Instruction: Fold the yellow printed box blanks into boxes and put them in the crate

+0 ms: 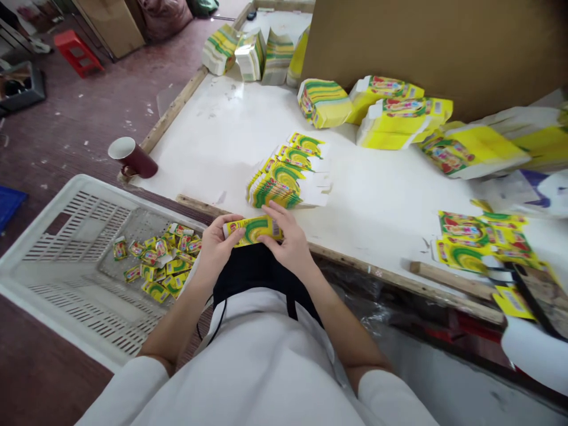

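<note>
A small yellow and green printed carton (254, 229) is gripped from both ends just in front of my body, at the table's near edge. My left hand (216, 245) is closed on its left end and my right hand (288, 238) is closed on its right end, fingers over the top. Right behind them a fanned stack of flat cartons (286, 174) of the same print lies on the white table (222, 136).
A white plastic crate (66, 248) at my left holds several folded cartons (157, 260). A dark red mug (132, 157) stands at the table's left edge. More carton bundles (402, 112) lie at the back and right, before a brown cardboard sheet (435, 41).
</note>
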The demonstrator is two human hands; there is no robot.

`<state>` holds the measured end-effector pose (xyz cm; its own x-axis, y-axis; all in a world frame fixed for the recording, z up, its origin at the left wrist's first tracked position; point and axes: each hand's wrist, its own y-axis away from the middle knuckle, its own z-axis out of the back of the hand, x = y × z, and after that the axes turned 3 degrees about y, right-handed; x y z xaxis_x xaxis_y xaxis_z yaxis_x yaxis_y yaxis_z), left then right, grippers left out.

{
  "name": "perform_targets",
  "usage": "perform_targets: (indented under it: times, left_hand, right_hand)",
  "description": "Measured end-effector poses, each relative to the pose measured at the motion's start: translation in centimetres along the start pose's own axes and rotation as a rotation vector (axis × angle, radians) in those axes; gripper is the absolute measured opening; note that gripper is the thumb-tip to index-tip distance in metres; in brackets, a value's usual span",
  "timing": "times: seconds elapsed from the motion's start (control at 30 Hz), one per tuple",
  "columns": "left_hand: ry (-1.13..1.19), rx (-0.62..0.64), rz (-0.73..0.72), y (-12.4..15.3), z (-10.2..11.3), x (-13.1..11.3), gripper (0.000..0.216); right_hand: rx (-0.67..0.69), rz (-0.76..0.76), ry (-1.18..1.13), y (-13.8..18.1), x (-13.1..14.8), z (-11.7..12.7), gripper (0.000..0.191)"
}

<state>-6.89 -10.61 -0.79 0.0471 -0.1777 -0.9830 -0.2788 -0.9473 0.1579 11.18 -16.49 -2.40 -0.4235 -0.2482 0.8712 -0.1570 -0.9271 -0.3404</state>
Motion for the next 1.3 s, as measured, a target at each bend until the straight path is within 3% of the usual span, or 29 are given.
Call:
perform_targets:
  times: [0.07,0.2,0.3,0.37,0.43,0.5,0.6,0.67,0.73,0.83,0.97,1.1,1.2,1.3]
  left_hand:
    - [-0.136,-0.096,-0.042,0.0,1.8,-0.3,0.041]
    - [-0.668,-0.515,-0.248,0.0,9.0,-1.5,0.027]
    - [-1.025,-0.652,-0.243,0.2,13.9,-1.7,0.033]
    - [-1.043,-0.674,-0.255,0.4,14.9,-1.3,0.042]
    - [-0.9,-0.613,-0.276,0.4,13.7,-0.5,0.044]
    - [-0.663,-0.458,-0.274,0.2,10.8,0.5,0.044]
    - [-0.287,-0.117,-0.264,-0.4,5.2,1.7,0.06]
    - [-0.051,0.076,-0.286,-0.7,1.5,1.9,0.074]
    - [0.151,0.122,-0.295,-0.8,-1.4,1.5,0.072]
    - [0.312,-0.009,-0.304,-0.9,-4.0,0.1,0.063]
    - [0.352,-0.16,-0.295,-1.2,-4.4,-0.9,0.063]
    - [0.225,-0.094,-0.262,-1.0,-3.6,0.3,0.08]
    - [0.179,-0.135,-0.265,-0.7,-2.7,2.0,0.061]
    - [0.133,-0.157,-0.246,-0.8,-1.2,2.7,0.035]
  right_hand:
    - [-0.03,0.006,0.019,-1.1,-0.3,0.7,0.063]
    - [-0.274,-0.056,0.304,-4.1,-2.4,3.0,0.051]
    - [-0.176,-0.16,0.525,-5.8,-4.6,3.7,0.048]
    - [-0.109,-0.188,0.596,-6.2,-5.4,3.6,0.044]
    - [-0.134,-0.173,0.616,-6.1,-5.4,3.4,0.043]
    - [-0.197,-0.16,0.559,-5.7,-4.4,3.3,0.047]
    - [-0.188,-0.155,0.267,-4.2,-1.8,2.7,0.05]
    - [-0.08,-0.141,0.009,-2.9,-0.1,1.7,0.049]
    - [0.071,-0.139,-0.21,-1.3,1.3,0.3,0.047]
    - [0.169,-0.144,-0.441,0.9,2.6,-1.9,0.048]
    - [0.197,-0.13,-0.383,2.2,3.2,-3.7,0.056]
    - [0.048,-0.219,-0.362,1.5,2.1,-3.6,0.038]
    - [-0.024,-0.27,-0.421,1.0,0.9,-2.5,0.024]
    - [-0.058,-0.212,-0.299,0.9,0.0,-0.8,0.01]
